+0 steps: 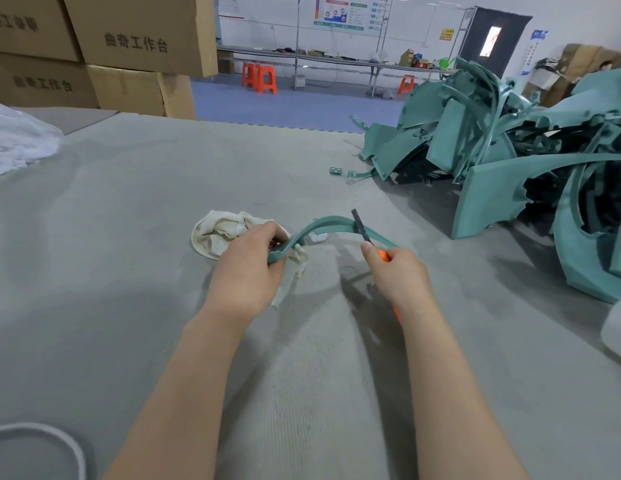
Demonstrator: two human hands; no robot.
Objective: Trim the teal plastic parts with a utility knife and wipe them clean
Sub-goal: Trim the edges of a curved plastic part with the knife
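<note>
Over the grey desk point(146, 202), the left hand point(248, 268) grips the near end of a curved teal strip point(331, 223), its fingers point(271, 231) curled round it and round part of a cream rag point(220, 233) that spills onto the desk behind. The strip arches up and to the right. The right hand point(395, 275) is closed round an orange knife point(361, 227), whose dark blade points up and crosses the strip's far side. A pile of teal parts point(510, 133) lies at the right, well apart. Cardboard boxes point(129, 39) stand at upper left.
</note>
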